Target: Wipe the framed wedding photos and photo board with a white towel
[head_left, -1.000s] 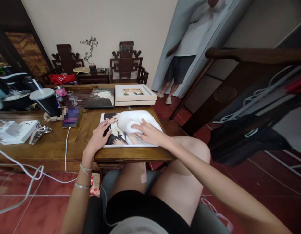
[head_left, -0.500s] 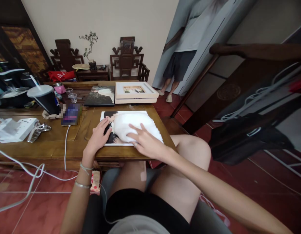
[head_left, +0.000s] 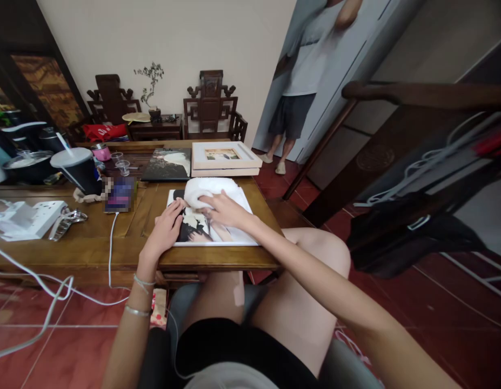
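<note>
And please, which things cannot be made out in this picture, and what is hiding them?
All in the head view:
Part of the printed photo: covered by the white cloth, left hand and right hand.
Whether the right hand grips or only presses the white cloth: folds hide parts of its fingers.
What the phone shows: pixelated.
The standing person's head: cut off by the top edge.

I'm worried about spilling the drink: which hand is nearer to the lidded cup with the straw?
Left. The left hand rests at the left edge of the photo panel, right of the cup; the right hand is farther right, on a white cloth.
</note>
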Demonstrator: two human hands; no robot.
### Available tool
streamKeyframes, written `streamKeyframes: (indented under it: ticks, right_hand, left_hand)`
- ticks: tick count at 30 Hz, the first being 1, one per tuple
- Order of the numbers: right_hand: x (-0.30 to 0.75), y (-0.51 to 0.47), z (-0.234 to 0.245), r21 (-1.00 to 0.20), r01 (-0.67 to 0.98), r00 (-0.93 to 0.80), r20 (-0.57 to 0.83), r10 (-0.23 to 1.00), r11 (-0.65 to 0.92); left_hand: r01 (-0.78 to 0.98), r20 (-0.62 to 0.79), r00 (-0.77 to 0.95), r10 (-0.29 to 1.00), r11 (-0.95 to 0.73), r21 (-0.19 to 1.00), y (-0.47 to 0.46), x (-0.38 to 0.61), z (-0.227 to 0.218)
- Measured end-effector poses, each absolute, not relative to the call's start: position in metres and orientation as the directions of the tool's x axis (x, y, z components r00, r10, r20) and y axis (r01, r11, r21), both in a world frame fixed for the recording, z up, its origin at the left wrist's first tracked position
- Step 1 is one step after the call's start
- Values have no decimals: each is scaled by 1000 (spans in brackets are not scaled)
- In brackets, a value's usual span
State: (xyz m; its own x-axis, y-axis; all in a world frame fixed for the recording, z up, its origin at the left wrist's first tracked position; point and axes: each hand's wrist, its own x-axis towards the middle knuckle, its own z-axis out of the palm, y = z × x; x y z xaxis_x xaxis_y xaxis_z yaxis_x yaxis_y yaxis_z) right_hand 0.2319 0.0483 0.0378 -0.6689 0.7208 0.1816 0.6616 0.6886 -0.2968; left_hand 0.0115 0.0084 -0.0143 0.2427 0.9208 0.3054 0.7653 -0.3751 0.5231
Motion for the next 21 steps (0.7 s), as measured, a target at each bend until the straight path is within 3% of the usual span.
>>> streamKeyframes:
  ticks: [4, 9, 17, 21]
  right_hand:
    - [220, 62, 37, -276, 695, -641, 181, 746, 664]
    - [232, 7, 34, -248, 640, -713, 162, 683, 727]
    - [276, -72, 44, -351, 477, -820, 153, 551, 806]
    - [289, -39, 40, -359, 515, -769, 209, 605, 778]
  left_hand:
    - [767, 301, 234, 924, -366, 528, 8, 13, -13]
    - [768, 291, 225, 930, -353, 534, 6, 16, -11]
    - [763, 297, 228, 927, -360, 537, 5, 15, -10]
    - [748, 311, 227, 923, -370, 552, 7, 14, -14]
